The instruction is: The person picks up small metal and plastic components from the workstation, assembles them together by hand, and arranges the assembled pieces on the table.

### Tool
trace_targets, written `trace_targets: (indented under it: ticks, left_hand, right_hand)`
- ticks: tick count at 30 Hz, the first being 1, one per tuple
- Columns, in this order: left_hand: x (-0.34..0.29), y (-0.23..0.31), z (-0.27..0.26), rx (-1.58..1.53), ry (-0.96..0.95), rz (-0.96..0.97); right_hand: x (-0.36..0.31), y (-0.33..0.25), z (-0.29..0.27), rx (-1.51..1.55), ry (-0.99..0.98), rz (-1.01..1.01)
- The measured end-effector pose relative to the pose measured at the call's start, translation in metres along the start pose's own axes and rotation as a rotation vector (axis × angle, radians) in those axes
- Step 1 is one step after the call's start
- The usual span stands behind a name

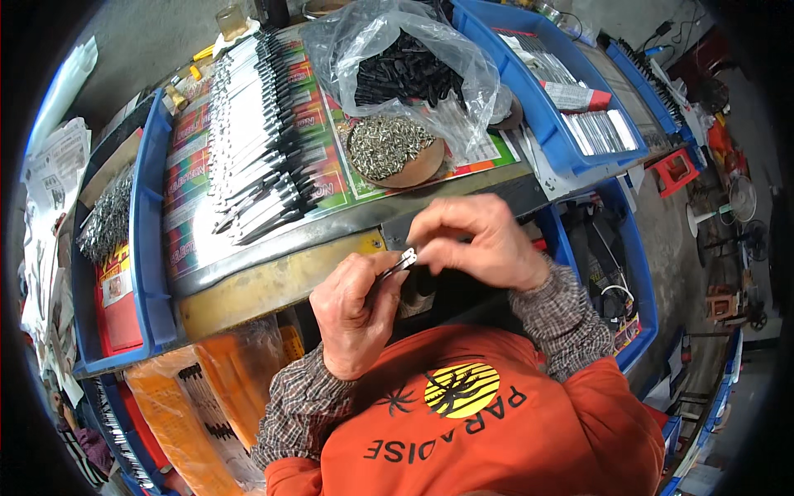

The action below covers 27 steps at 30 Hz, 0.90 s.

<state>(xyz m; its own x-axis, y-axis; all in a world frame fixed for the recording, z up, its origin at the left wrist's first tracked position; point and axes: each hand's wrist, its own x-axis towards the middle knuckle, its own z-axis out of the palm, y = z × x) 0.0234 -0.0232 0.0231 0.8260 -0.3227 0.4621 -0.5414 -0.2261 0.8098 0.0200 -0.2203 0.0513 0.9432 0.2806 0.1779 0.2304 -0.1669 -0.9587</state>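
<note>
In front of the table edge, my left hand (357,310) pinches a small slim piece with a silvery, holed end (408,257) between thumb and fingers. The part of it inside the hand is hidden. My right hand (488,244) is curled just to its right, thumb and forefinger drawn together by the silvery end. Whatever those right fingers hold is too small to make out. Beyond my hands, a round dish (423,168) carries a heap of small metal pins (385,145). To its left lies a long row of slim silvery pieces with black ends (265,149).
A clear plastic bag (471,70) of black parts (405,70) lies behind the dish. Blue trays stand left (149,223) and right (529,91), the right one with stacked flat metal pieces (600,132). Below the table sit orange crates (165,405) and another blue bin (641,281).
</note>
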Motion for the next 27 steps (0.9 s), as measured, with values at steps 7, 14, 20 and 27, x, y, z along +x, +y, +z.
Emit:
trace_targets:
  ticks: [7,14,20,27]
  left_hand:
    - [0.002,-0.009,-0.013,0.092,0.006,0.048]
    - [0.001,-0.011,-0.019,0.087,0.013,0.012]
    - [-0.003,-0.02,-0.02,0.067,0.082,0.045]
    - [-0.005,-0.02,-0.017,0.055,0.083,0.068]
  right_hand:
    - [0.078,0.017,-0.063,-0.877,0.354,-0.251]
    - [0.121,0.062,-0.088,-1.325,0.333,-0.282]
    - [0.13,0.073,-0.08,-1.359,0.355,-0.095]
    - [0.131,0.061,-0.076,-1.408,0.41,0.018]
